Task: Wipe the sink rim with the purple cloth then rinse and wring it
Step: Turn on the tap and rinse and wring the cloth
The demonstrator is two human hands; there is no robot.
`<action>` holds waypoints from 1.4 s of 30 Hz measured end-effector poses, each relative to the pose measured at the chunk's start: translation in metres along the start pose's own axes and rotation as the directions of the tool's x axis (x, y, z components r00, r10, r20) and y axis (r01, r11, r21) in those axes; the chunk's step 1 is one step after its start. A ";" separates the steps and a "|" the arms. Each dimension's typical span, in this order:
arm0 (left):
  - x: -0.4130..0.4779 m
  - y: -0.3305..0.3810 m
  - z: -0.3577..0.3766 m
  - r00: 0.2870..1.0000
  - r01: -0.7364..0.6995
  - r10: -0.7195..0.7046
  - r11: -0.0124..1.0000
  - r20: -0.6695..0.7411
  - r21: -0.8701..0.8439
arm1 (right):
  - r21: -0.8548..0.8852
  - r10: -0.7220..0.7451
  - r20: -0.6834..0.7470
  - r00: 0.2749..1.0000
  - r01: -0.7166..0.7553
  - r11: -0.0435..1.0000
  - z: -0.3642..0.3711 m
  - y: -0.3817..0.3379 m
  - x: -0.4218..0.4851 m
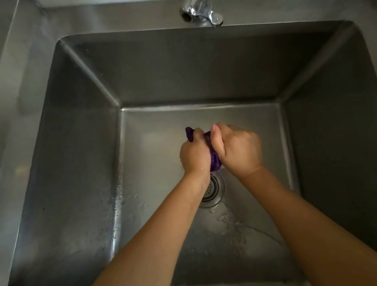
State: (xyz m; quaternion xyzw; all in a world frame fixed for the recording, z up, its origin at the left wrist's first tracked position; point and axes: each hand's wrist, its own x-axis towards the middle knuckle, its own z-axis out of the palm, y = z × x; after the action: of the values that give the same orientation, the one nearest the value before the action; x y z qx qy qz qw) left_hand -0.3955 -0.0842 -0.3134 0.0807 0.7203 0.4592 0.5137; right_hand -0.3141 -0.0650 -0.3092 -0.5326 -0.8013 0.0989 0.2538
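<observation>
Both my hands are down inside the deep steel sink, above its floor. My left hand (194, 155) and my right hand (238, 147) are pressed together, each closed tight around the purple cloth (214, 161), which is bunched and twisted between them. A purple corner pokes out above my left hand and a wet lump hangs below the fists. The sink rim (11, 95) runs around the basin, shiny at the left and back. The hands hide most of the cloth.
The chrome tap (198, 1) stands at the back rim with no water running. The round drain strainer (211, 188) lies just below my hands. Water drops and a small puddle (234, 229) lie on the basin floor.
</observation>
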 end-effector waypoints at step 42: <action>-0.018 0.026 -0.004 0.700 -0.674 0.714 0.666 -0.014 0.320 | 0.299 0.362 0.328 0.872 -0.460 0.836 -0.021 -0.018 0.015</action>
State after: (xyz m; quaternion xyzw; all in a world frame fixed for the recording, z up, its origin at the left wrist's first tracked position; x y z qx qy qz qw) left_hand -0.3993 -0.0823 -0.2824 0.3919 0.7277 0.5135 0.2307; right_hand -0.3226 -0.0606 -0.2794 -0.6186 -0.6601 0.3681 0.2147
